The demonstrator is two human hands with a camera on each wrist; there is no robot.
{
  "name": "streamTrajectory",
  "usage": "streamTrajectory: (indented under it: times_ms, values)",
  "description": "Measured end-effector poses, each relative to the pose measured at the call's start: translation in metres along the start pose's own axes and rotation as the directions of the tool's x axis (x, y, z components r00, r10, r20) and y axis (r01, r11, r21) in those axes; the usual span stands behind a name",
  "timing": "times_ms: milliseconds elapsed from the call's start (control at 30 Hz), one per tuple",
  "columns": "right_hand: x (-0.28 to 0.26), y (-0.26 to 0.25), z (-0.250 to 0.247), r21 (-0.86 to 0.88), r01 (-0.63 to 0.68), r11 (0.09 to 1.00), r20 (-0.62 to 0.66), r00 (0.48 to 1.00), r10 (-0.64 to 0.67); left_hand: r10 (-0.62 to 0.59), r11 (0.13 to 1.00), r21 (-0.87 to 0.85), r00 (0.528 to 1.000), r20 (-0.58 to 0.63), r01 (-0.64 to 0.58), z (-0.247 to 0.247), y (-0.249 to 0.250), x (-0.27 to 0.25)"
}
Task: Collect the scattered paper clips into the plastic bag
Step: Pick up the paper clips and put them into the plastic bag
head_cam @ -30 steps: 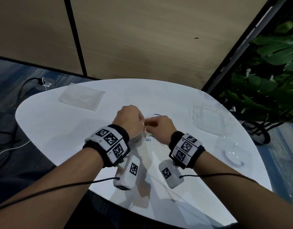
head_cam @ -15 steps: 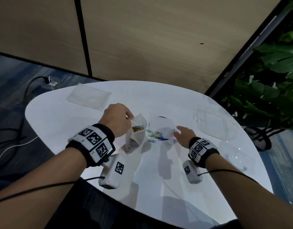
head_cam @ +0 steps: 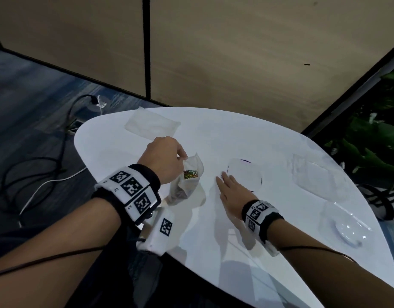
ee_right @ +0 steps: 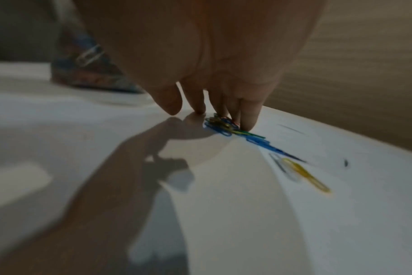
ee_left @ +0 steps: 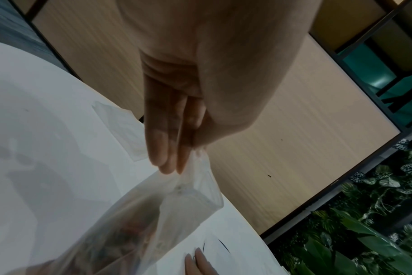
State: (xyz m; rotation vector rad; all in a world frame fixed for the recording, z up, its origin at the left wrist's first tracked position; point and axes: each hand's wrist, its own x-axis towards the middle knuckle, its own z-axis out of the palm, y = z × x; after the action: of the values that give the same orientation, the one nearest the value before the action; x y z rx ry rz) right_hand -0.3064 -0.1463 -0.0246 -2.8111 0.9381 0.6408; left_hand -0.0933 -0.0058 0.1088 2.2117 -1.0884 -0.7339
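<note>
Head view shows our left hand (head_cam: 162, 158) raised a little over the white table (head_cam: 247, 236), with the plastic bag (head_cam: 187, 178) hanging from its grip. In the left wrist view the fingers (ee_left: 167, 148) and the thumb pinch the top edge of the bag, so this grip is closed on the bag. The bottom of the bag seems to rest on the table below the grip. We judge that we hold it by one side of the mouth so that the opening stays wide and faces up, ready to receive more clips. Many coloured paper clips already lie inside the bag, under the grip.

Our right hand (head_cam: 230, 190) is flat and low on the table, to the right of the bag and apart from it. Its fingers are nearly straight and hold nothing. In the right wrist view the fingertips (ee_right: 247, 124) press down beside a small heap of loose paper clips (ee_right: 223, 126), mostly blue, with green and red. A yellow clip (ee_right: 306, 174) and a pale one lie a little away from the fingertips, nearer to the wrist. We think the flat hand is for raking the clips together, because thin clips on a smooth table are hard to pinch one by one. The picture is blurred, so we cannot count them.
</note>
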Motion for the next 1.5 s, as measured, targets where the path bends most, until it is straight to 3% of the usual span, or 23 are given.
streamTrajectory:
  times_ms: [133, 233, 367, 467, 600, 833, 900, 1000, 1033, 1100, 1167, 1233, 1300, 1433, 1500]
  values:
    - [-0.012, 0.022, 0.017, -0.192, 0.004, 0.981, -0.053, 0.998, -0.015, 0.001, 1.0, 0.008, 1.0, 0.008, -0.002, -0.001, 0.002, -0.003]
    - [-0.014, 0.034, 0.024, -0.162, 0.05, 0.985, -0.046, 0.997, -0.058, 0.007, 0.999, 0.034, 1.0, 0.014, -0.008, 0.001, 0.005, -0.006]
    - [-0.018, 0.035, 0.023, -0.065, 0.105, 0.992, -0.216, 0.97, -0.116, 0.005, 0.999, 0.039, 1.0, 0.012, -0.006, 0.004, 0.008, -0.006]
    - [-0.018, 0.028, 0.014, -0.112, 0.074, 0.991, -0.177, 0.98, -0.093, 0.006, 0.999, 0.042, 1.0, 0.011, -0.006, 0.006, 0.009, -0.006]
    - [-0.015, 0.024, 0.001, -0.058, -0.03, 0.998, -0.154, 0.988, 0.021, 0.01, 0.999, 0.051, 1.0, 0.019, -0.011, 0.011, 0.012, -0.007]
    - [0.001, 0.044, -0.015, 0.357, -0.313, 0.88, -0.112, 0.921, 0.373, 0.024, 0.998, 0.066, 0.999, 0.023, -0.025, 0.014, 0.015, -0.005]
    - [0.003, 0.056, -0.019, 0.532, -0.384, 0.754, -0.04, 0.879, 0.476, 0.029, 0.997, 0.066, 0.999, 0.019, -0.03, 0.016, 0.016, -0.004]
    - [0.001, 0.066, -0.036, 0.837, -0.391, 0.383, 0.096, 0.794, 0.6, 0.04, 0.996, 0.077, 0.999, 0.01, -0.041, 0.018, 0.019, -0.003]
    - [-0.001, 0.063, -0.045, 0.926, -0.309, 0.216, 0.131, 0.801, 0.585, 0.04, 0.996, 0.084, 0.999, 0.01, -0.041, 0.019, 0.02, -0.003]
    - [-0.005, 0.048, -0.068, 0.991, -0.063, -0.12, 0.114, 0.863, 0.493, 0.04, 0.995, 0.089, 0.999, 0.01, -0.041, 0.022, 0.023, -0.001]
    - [-0.012, 0.025, -0.094, 0.96, 0.061, -0.273, 0.056, 0.914, 0.403, 0.043, 0.995, 0.087, 0.999, 0.017, -0.045, 0.025, 0.025, 0.0]
    - [-0.018, 0.0, -0.11, 0.939, 0.089, -0.331, 0.021, 0.948, 0.317, 0.045, 0.995, 0.083, 0.999, 0.023, -0.047, 0.028, 0.027, 0.001]
    - [-0.022, -0.023, -0.112, 0.954, 0.088, -0.286, -0.004, 0.96, 0.28, 0.038, 0.996, 0.075, 0.999, 0.025, -0.04, 0.029, 0.03, 0.002]
    - [-0.027, -0.049, -0.101, 0.995, 0.09, 0.04, -0.098, 0.963, 0.251, 0.032, 0.998, 0.052, 0.999, 0.025, -0.033, 0.029, 0.034, 0.0]
    - [-0.028, -0.048, -0.104, 0.983, 0.104, 0.151, -0.139, 0.958, 0.25, 0.037, 0.998, 0.045, 0.999, 0.015, -0.038, 0.029, 0.035, -0.002]
